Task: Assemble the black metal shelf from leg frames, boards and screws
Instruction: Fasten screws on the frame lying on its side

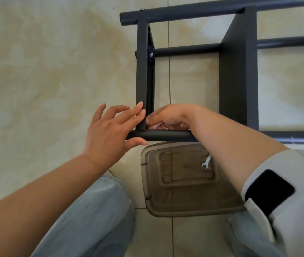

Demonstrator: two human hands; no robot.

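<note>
The partly built black metal shelf lies on the tiled floor. Its near leg tube [166,135] runs left to right just in front of me. A narrow black board [141,71] meets that tube at its left end, and a wider board [239,71] stands to the right. My left hand [110,130] has straight fingers pressed on the narrow board's outer face, thumb under the tube's end. My right hand [168,117] reaches down inside the corner, fingers curled behind the tube; what they hold is hidden.
A smoky clear plastic box [166,206] sits on the floor between my knees, with a small silver wrench [206,162] inside. The far leg tube [203,13] and a middle crossbar [186,50] lie beyond. A bracket with a bolt [150,54] joins the narrow board to the crossbar.
</note>
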